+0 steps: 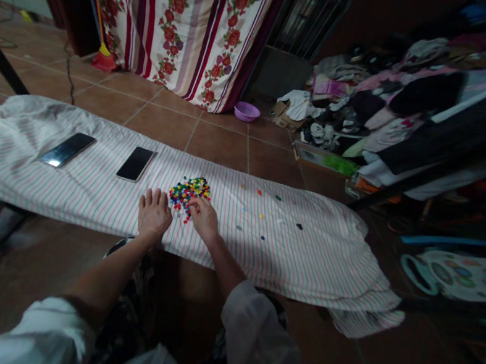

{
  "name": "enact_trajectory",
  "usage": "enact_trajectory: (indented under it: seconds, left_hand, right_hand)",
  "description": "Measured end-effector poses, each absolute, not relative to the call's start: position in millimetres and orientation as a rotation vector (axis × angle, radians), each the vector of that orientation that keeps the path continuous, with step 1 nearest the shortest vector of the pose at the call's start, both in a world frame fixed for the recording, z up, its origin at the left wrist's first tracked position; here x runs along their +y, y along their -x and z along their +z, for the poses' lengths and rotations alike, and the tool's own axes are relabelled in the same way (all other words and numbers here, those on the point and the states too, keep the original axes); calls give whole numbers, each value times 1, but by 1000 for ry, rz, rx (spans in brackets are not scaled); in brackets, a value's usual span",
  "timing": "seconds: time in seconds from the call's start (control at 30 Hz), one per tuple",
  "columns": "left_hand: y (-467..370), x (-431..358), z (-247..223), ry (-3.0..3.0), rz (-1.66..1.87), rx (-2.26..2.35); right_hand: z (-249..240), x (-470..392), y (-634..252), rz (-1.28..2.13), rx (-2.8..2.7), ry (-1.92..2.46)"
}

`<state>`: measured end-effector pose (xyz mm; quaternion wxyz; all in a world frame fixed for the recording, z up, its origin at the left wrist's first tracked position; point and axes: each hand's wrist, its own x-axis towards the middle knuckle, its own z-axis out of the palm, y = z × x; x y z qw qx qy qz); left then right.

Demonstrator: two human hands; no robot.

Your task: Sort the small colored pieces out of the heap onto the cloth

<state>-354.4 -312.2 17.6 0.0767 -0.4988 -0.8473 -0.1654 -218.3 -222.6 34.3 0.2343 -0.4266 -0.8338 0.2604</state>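
Note:
A heap of small colourful pieces (186, 189) lies on a striped cloth (94, 196). My left hand (154, 214) rests flat on the cloth just left of the heap, fingers spread and holding nothing. At the heap's right edge, the fingers of my right hand (203, 216) are pinched together; whatever is between them is too small to make out. Farther right, single pieces lie apart from each other, among them an orange one (259, 192), a green one (278, 198), a yellow one (262, 215), a dark blue one (262, 237) and a black one (300, 226).
Two phones, one (68, 150) at the left and one (136, 164) nearer the heap, lie on the cloth. Beyond it are a purple basin (246, 112), a floral curtain (173, 13) and piled clothes (380, 99). Dark poles stand at both sides.

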Motion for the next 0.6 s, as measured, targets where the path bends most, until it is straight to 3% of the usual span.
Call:
enact_trajectory:
  seconds: [0.3,0.6]
  left_hand:
    - [353,-313,20,1485,-475,-2530]
    - [352,-314,21,1474,-461,-2533]
  right_hand:
    - [26,-228,213,1610,-1409,1091]
    - [18,-234,198,1758,-1040,950]
